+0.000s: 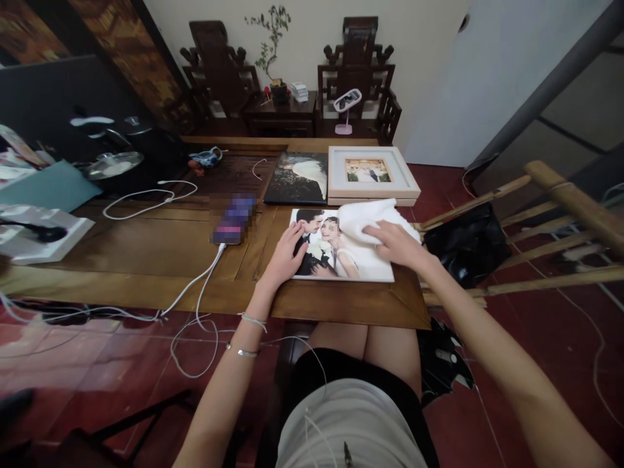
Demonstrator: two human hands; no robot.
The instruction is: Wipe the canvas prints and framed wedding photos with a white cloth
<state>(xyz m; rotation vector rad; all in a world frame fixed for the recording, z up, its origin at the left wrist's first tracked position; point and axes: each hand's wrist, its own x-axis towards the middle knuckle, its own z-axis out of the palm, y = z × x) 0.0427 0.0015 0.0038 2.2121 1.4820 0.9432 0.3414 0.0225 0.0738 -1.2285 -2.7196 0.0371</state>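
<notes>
A wedding photo panel (pixel 319 250) with a couple on it lies flat near the table's front edge. My left hand (pixel 286 255) rests on its left edge with the fingers stretched out. Under my right hand (pixel 397 244) is a white cloth (pixel 358 218), gripped and pressed onto the panel's upper right part. The cloth bunches up past the panel's far edge and hides that corner. Just behind lie a dark photo panel (pixel 297 179) and a pale framed picture (pixel 373 192) side by side.
A phone (pixel 234 220) with a white charging cable (pixel 199 283) lies left of the panel. Farther left are a looped white cable (pixel 151 205), a teal box (pixel 51 185) and a glass-lidded pot (pixel 114 166). A wooden chair (pixel 517 283) holding a black bag (pixel 468 244) stands at right.
</notes>
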